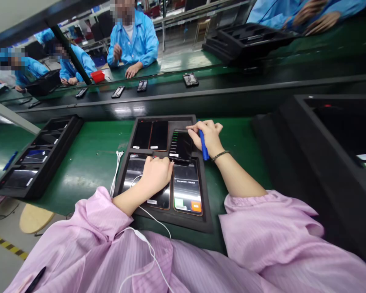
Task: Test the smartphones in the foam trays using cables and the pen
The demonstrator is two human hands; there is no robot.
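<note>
My left hand (157, 173) is closed in a pinch by the lower edge of a smartphone (181, 144). A thin white cable (155, 219) runs up to this hand, and a small metallic tip shows at its fingertips. The phone's dark screen carries a list of green and white text. My right hand (210, 138) holds a blue pen (203, 145) in its curled fingers, with the index finger and thumb at the phone's right edge. Beneath is a black foam tray (205, 221) with several phones. One phone (187, 187) displays green and orange buttons.
At left lies another tray (53, 162) of phones, with a blue pen (10, 160) beside it. Stacked black trays (280, 134) rise at right. White cable ends (118, 154) rest on the green bench. Several opened phones (190, 79) lie beyond, before co-workers in blue (134, 36).
</note>
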